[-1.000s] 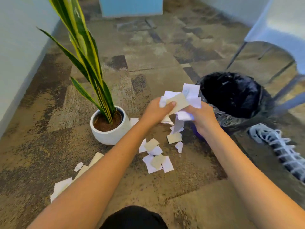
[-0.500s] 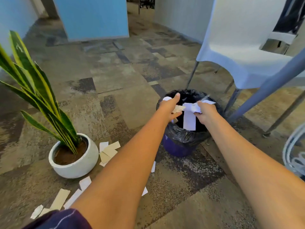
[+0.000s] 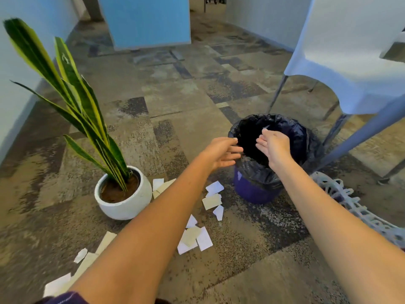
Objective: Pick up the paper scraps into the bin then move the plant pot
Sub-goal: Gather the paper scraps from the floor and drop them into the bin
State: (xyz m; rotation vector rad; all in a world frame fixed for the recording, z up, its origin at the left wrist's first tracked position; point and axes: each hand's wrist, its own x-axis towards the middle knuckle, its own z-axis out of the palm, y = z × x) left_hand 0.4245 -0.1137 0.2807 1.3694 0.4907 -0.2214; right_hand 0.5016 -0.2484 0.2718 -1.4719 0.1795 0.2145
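Note:
A purple bin point(image 3: 254, 190) lined with a black bag stands on the carpet at centre right. Over its near rim my left hand point(image 3: 219, 153) and my right hand point(image 3: 272, 145) hover with spread fingers, both holding nothing. White and tan paper scraps point(image 3: 211, 200) lie on the floor between bin and pot, with more scraps point(image 3: 194, 238) nearer me and others at the lower left point(image 3: 81, 255), partly hidden by my left arm. The white round plant pot point(image 3: 123, 204) with tall striped green leaves stands to the left of the bin.
A white plastic chair point(image 3: 341, 53) stands over and behind the bin, its metal legs close to the bin's right side. A white woven basket rim point(image 3: 355, 207) lies at right. Pale walls run along the left and back; a blue panel point(image 3: 146, 20) stands far ahead.
Both hands carried a bunch of scraps to the bin and let go of them; the hands are now empty above its opening. The view has shifted back toward the floor.

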